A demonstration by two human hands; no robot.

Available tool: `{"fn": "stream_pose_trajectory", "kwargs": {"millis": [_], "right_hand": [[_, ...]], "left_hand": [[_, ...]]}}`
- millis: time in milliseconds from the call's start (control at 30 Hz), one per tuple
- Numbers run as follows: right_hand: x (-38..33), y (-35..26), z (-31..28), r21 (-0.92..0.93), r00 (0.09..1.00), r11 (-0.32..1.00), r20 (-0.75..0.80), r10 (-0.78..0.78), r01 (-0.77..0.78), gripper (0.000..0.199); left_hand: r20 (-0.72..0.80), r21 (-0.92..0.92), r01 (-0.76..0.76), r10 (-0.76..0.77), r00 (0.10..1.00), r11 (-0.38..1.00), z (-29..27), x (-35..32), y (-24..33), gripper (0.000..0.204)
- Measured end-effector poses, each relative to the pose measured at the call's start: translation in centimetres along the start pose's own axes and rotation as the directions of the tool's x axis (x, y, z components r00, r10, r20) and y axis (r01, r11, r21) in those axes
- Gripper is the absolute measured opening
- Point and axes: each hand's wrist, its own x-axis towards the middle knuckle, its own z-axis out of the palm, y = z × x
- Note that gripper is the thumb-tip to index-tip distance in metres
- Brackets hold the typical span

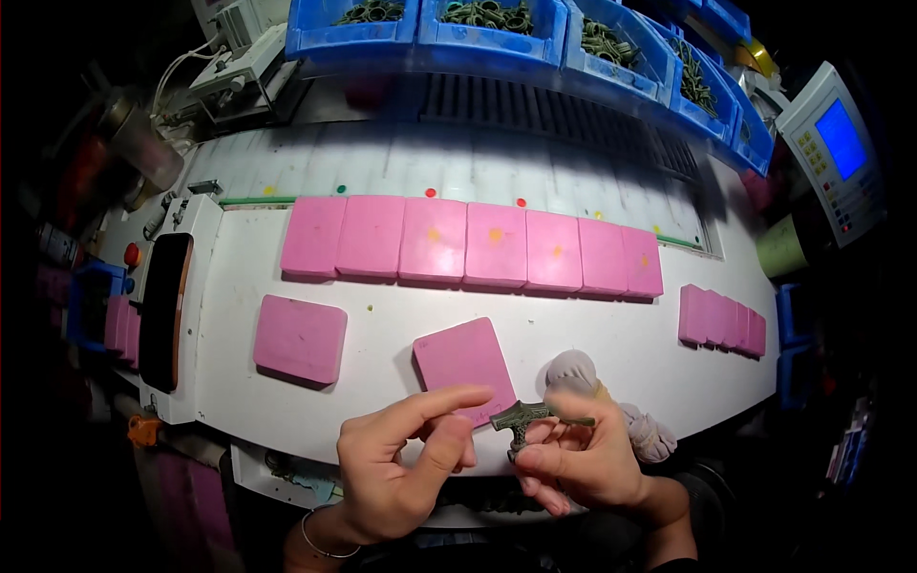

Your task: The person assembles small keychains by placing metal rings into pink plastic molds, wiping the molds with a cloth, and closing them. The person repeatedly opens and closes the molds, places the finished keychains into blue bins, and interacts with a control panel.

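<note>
Right grip on a dark-green, branched, rough-textured piece

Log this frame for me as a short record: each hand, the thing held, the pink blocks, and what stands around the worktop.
Left hand: half curled beside the piece, nothing visible in its grasp
Right hand: holding the piece
Piece held: dark green branched piece
Pink blocks: row of seven; single block at left; angled block beyond the hands
Far edge: blue bins holding small green pieces
Far right: device with lit blue screen
</note>
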Motion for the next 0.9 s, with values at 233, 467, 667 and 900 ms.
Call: {"fn": "stream_pose_trajectory", "kwargs": {"millis": [233, 467, 667, 900], "right_hand": [[-0.6, 0.8, 0.1, -0.162, 0.991, 0.98, -0.046, -0.128, 0.119, 0.013], [-0.7, 2.9, -0.8, -0.361, 0.813, 0.765, -0.032, -0.582, 0.533, 0.032], [-1.0, 1.0, -1.9, -0.133, 0.978, 0.972, 0.099, -0.183, 0.195, 0.02], [-0.5, 0.7, -2.1, 0.004, 0.987, 0.999, 0.157, 0.035, -0.036, 0.033]], "left_hand": [[0.147, -0.29, 0.261, -0.227, 0.963, 0.921, 0.7, -0.2, 0.5, 0.018], [0.112, -0.125, 0.023, -0.009, 0.994, 0.992, 0.9, -0.2, -0.5, 0.02], [0.023, -0.186, 0.126, -0.124, 0.992, 0.975, 1.5, -1.5, -0.6, 0.029], [0.084, -0.149, 0.015, -0.002, 0.996, 0.989, 1.7, -1.3, -1.3, 0.028]]}}
